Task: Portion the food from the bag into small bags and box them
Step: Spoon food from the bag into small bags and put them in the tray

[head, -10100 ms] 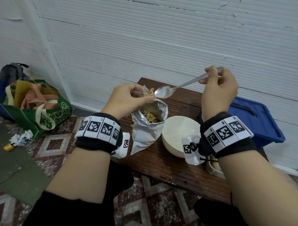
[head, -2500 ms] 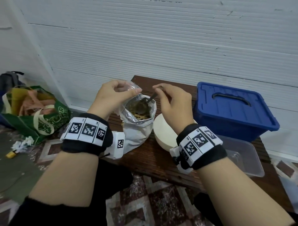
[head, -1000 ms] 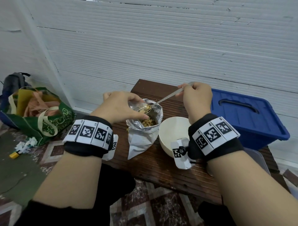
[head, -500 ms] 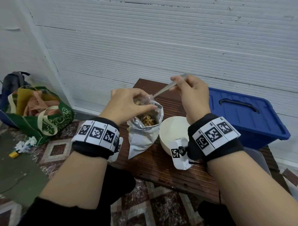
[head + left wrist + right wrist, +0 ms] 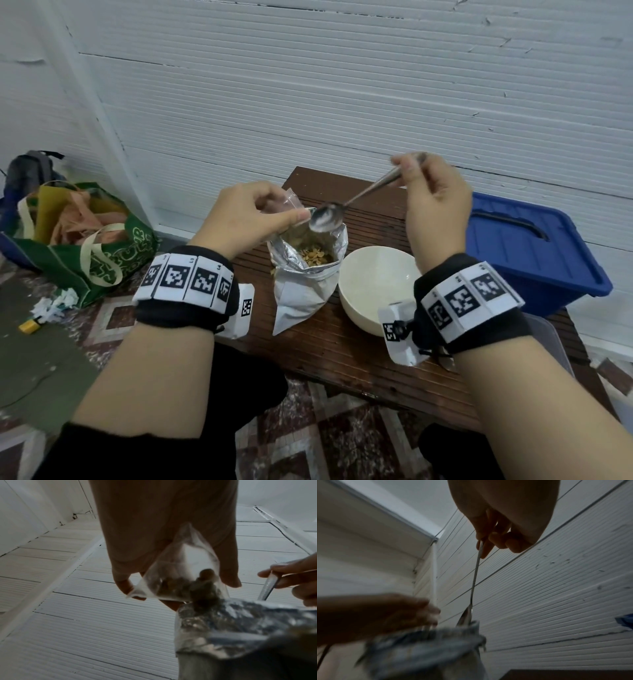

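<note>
A silver foil bag [image 5: 305,274] of tan food pieces stands open on the dark wooden table [image 5: 342,349]. My left hand [image 5: 253,216] pinches a small clear plastic bag [image 5: 185,573] just above the foil bag's [image 5: 240,626] mouth; some food lies in its bottom. My right hand [image 5: 431,205] grips the handle of a metal spoon [image 5: 346,209]. The spoon's bowl looks empty and hangs over the foil bag beside my left fingertips. In the right wrist view the spoon [image 5: 475,577] runs down from my fingers to the foil bag [image 5: 426,642].
A white bowl [image 5: 373,291] sits right of the foil bag. A blue lidded box [image 5: 527,250] stands at the far right, with a clear plastic container [image 5: 548,339] in front of it. A green cloth bag [image 5: 82,246] and paper scraps lie on the tiled floor at left.
My right hand has lifted and drawn the spoon back from the small bag; its bowl now shows empty over the foil bag. The left hand keeps holding the small bag.
</note>
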The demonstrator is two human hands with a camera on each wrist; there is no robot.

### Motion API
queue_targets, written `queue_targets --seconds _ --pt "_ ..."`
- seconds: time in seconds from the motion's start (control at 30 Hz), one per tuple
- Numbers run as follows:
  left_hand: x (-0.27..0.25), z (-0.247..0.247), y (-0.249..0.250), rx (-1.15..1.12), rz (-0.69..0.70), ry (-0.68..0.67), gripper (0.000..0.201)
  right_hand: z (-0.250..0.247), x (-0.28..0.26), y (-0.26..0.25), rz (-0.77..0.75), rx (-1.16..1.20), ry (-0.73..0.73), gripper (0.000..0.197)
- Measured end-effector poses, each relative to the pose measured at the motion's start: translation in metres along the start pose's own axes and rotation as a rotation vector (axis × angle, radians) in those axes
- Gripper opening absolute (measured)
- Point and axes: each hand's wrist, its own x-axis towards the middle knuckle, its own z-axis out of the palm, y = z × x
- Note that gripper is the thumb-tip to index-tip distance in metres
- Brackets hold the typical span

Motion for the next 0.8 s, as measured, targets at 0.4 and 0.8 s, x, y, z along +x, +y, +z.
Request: queue_targets --seconds 0.4,0.8 --pt "-0.002 -0.002 0.0 -0.002 0.011 -0.033 0.052 0.033 -0.047 0.035 -0.428 -0.388 -0.37 0.017" --pt "-0.001 0.0 -0.001 0.012 -0.01 -0.014 0.035 0.028 -0.034 0.025 0.278 -0.14 -0.121 0.024"
